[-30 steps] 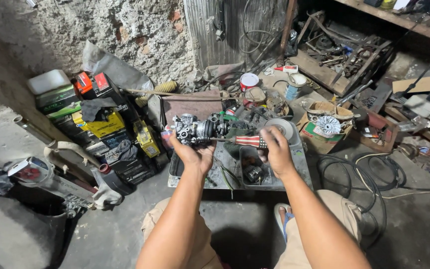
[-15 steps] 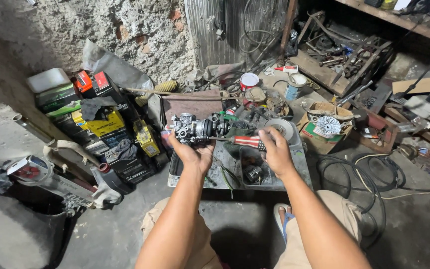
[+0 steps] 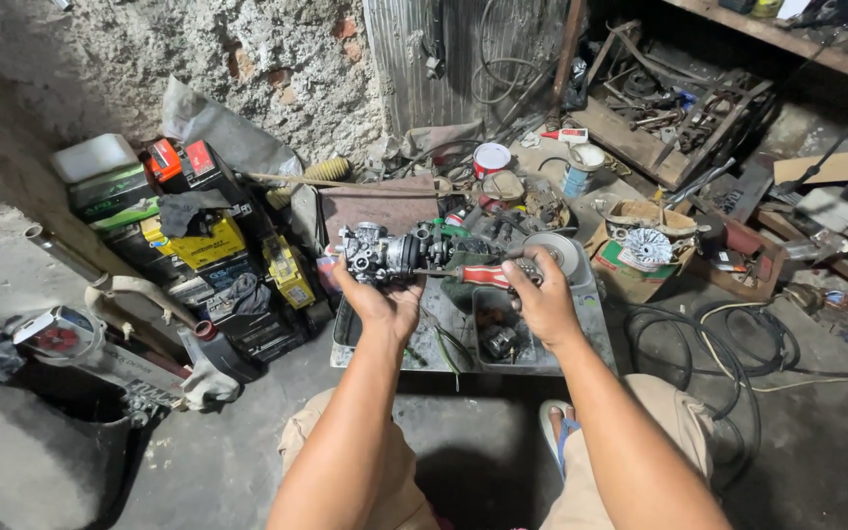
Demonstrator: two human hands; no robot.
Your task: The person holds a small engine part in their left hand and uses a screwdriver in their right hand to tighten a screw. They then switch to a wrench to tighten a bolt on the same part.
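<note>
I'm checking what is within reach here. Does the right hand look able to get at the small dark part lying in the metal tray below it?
Probably yes: the right hand hovers just above the dark part in the tray, nothing between, but its grip is taken up by a red-handled screwdriver.

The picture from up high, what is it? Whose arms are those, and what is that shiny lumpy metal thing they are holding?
The camera sits on a person's head and looks down, so the two arms are that person's own. You can also see their knees at the bottom, because they sit low on the floor of a messy workshop.

The left hand holds up a grey metal engine part, full of little knobs and holes. The right hand grips a screwdriver with a red handle, and its tip points at the metal part.

Under the hands lies a flat metal tray with small parts in it. To the left stand stacked boxes, some yellow and red. To the right black cables curl on the floor.
</note>
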